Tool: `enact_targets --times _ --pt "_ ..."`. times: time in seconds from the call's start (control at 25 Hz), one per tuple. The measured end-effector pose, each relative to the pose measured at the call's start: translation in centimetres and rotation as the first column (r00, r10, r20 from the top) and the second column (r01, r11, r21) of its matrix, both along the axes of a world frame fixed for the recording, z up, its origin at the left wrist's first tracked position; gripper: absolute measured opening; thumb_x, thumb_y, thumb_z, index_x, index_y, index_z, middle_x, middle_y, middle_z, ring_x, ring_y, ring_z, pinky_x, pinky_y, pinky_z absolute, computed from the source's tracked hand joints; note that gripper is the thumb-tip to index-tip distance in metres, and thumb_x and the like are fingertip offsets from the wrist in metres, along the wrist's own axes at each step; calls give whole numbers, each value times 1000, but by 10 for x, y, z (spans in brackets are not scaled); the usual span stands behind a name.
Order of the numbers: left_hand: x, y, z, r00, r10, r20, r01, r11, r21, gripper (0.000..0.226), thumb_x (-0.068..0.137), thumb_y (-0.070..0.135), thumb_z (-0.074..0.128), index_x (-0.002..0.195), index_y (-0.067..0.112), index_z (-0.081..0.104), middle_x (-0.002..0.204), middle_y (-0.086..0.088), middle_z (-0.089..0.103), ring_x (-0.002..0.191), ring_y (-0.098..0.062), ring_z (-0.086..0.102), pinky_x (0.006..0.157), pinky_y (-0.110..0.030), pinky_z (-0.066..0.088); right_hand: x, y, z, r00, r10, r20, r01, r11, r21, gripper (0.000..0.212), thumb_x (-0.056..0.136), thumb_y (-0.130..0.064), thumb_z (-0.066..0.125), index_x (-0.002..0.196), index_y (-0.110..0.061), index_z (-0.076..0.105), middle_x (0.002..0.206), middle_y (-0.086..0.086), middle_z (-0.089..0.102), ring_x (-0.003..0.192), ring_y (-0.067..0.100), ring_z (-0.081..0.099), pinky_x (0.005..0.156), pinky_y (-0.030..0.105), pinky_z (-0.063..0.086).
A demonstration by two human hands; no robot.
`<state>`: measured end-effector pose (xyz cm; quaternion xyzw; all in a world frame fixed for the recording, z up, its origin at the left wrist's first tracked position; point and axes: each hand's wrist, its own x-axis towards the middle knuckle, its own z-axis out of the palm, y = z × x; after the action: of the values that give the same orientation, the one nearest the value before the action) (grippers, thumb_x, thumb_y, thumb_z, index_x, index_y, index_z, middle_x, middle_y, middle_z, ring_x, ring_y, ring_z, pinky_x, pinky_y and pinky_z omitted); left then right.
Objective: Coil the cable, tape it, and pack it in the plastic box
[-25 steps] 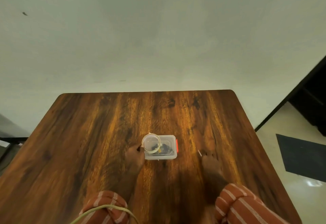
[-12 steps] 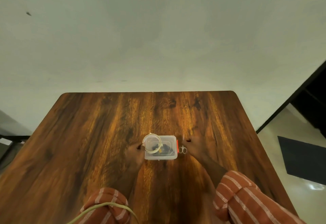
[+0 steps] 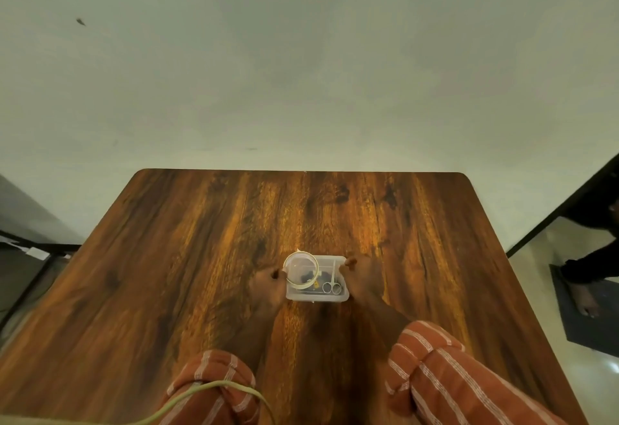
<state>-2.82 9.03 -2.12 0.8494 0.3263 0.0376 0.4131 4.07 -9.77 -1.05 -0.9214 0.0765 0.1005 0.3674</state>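
The left hand and right hand are pressing against opposite short sides of the plastic box, fingers curled at its edges, clamping it between them. The box is sitting near the middle of the wooden table. Inside it are lying a dark coiled cable, small scissors and a tape roll leaning over the left rim.

Dark contents of the plastic box too small to identify
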Motion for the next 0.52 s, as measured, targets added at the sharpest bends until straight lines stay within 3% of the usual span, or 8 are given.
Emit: enact_targets --times 0.12,0.2,0.28,0.4,0.52 --pt "5 -3 3 991 119 -63 -124 988 -93 42 99 43 47 94 11 74 95 -8 75 83 -22 69 83 -41 58 -14 -2 -5 976 -183 -119 199 970 136 23 96 -23 58 110 -9 70 110 8 72 92 22 68 72 26 53" --pt "10 -3 3 981 162 -106 -177 973 -149 55 96 57 40 103 12 72 103 -7 74 92 -26 69 90 -43 56 -20 -1 -9 967 -153 -203 199 953 230 23 98 -18 54 110 -5 69 108 9 73 84 20 67 64 21 52" --pt "14 -5 4 979 171 -111 -191 961 -202 64 93 66 34 110 15 70 114 -6 72 99 -27 69 98 -47 53 -21 -1 -4 971 -142 -195 194 940 280 23 97 -14 53 111 -4 70 108 10 73 85 19 67 65 23 54" --pt "26 -13 18 982 164 -89 -183 943 -277 64 97 60 31 121 11 64 126 -8 66 112 -31 64 106 -47 46 -11 -4 -6 969 -97 -228 171 927 334 25 94 -10 55 111 -8 72 105 10 75 89 22 70 82 40 60" --pt "23 -11 15 981 132 -139 -163 957 -241 65 98 59 28 122 11 63 125 -9 65 112 -31 63 106 -45 45 -14 -11 4 973 -16 -232 102 927 361 23 94 -11 56 111 -12 71 105 5 75 90 19 71 84 44 60"
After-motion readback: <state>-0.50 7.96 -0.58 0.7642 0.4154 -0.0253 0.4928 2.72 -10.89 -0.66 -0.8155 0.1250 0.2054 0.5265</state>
